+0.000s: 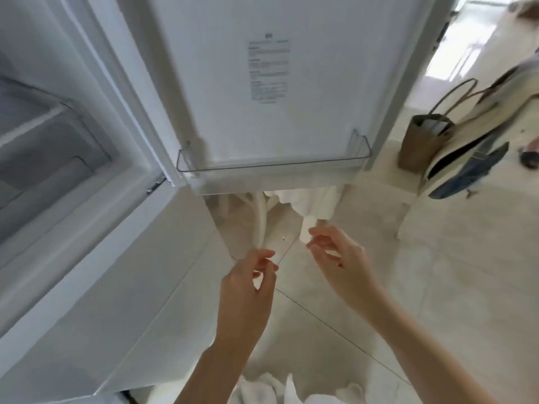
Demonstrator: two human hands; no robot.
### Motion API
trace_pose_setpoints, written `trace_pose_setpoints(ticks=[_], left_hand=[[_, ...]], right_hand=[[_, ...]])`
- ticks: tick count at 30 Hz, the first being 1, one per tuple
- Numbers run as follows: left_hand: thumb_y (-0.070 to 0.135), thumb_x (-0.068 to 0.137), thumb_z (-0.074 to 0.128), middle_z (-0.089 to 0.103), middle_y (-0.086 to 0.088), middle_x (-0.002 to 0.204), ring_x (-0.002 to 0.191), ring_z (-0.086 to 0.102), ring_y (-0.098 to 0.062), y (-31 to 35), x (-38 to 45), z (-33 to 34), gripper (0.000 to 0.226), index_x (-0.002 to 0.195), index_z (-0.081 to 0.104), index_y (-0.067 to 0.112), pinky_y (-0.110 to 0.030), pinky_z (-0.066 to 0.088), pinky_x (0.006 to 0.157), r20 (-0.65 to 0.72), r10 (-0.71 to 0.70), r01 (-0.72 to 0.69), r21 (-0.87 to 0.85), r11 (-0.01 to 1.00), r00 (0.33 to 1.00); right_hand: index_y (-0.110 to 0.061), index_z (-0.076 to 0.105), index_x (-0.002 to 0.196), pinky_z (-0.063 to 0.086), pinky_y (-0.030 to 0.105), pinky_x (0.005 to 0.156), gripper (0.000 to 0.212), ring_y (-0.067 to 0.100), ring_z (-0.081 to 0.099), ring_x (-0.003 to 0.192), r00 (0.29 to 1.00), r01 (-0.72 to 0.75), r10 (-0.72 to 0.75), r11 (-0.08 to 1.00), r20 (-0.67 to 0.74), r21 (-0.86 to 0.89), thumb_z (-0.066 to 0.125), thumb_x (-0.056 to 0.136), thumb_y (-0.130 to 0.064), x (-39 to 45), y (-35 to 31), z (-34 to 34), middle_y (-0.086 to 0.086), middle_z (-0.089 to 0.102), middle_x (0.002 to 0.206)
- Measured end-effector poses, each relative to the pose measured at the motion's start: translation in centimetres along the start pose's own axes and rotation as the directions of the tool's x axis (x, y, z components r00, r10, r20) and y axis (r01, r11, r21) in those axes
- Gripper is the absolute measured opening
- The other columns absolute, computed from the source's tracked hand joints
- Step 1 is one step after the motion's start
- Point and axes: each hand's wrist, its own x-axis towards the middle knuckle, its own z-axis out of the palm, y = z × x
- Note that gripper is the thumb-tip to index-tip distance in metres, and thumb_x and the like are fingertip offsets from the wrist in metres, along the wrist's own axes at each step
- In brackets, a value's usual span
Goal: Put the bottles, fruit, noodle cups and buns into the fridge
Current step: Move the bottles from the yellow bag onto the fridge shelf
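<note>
White fridge door (pixel 262 83) stands open before me, its clear plastic door shelf (pixel 274 167) bare; a brown paper bag (pixel 423 141) sits right. My left hand (pixel 248 287) and right hand (pixel 338 258) hover below, fingers loosely curled, holding nothing.

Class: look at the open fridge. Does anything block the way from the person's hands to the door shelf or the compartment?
Nothing visible does. The fridge door stands open, its clear door shelf holds nothing, and both the left hand and right hand hold nothing below it.

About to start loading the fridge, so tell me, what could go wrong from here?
The fridge door stands wide open while both the left hand and the right hand hold nothing, so cold escapes. The brown paper bag sits behind the door, awkward to reach. The clear door shelf looks shallow; tall bottles might tip.
</note>
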Motion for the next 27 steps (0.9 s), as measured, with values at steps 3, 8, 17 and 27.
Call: trace_pose_setpoints(ticks=[3,8,17,27], left_hand=[[0.017,0.092,0.058,0.069,0.022,0.078,0.083,0.065,0.005,2.8,-1.9,6.7,0.022,0.096,0.062,0.039,-0.013,0.051,0.076,0.081,0.020,-0.020,0.006,1.000,0.996],[0.013,0.092,0.059,0.070,0.012,0.080,0.080,0.066,-0.004,7.2,-5.0,17.8,0.019,0.103,0.069,0.025,-0.033,0.057,0.077,0.281,0.092,-0.118,0.080,0.990,0.955],[0.014,0.091,0.059,0.072,0.007,0.077,0.074,0.068,-0.011,12.4,-2.7,29.3,0.016,0.101,0.069,0.021,-0.037,0.056,0.073,0.457,0.095,-0.165,0.114,0.980,0.884],[0.015,0.091,0.058,0.071,0.010,0.073,0.073,0.066,-0.003,14.0,10.2,37.3,0.014,0.094,0.067,0.025,-0.033,0.055,0.075,0.405,-0.028,-0.039,0.155,0.987,0.914]], right_hand=[[-0.015,0.062,0.112,0.051,0.012,0.079,0.020,-0.002,0.064,0.089,0.997,-0.062,0.060,0.998,-0.043,-0.030,0.058,0.093,-0.008,-1.8,4.1,-7.0,-0.005,0.068,0.093],[-0.014,0.060,0.116,0.052,0.019,0.086,0.022,0.006,0.064,0.097,0.979,-0.175,0.165,0.981,-0.119,-0.082,0.056,0.095,-0.012,-4.1,10.2,-17.5,-0.002,0.069,0.100],[-0.012,0.057,0.120,0.052,0.029,0.087,0.026,0.011,0.063,0.097,0.922,-0.356,0.332,0.929,-0.198,-0.102,0.055,0.094,-0.013,-4.2,17.0,-27.7,0.000,0.067,0.100],[-0.018,0.056,0.119,0.052,0.032,0.087,0.024,0.007,0.061,0.098,0.913,-0.391,0.371,0.914,-0.170,-0.108,0.054,0.095,-0.018,8.6,21.3,-33.6,-0.008,0.064,0.099]])
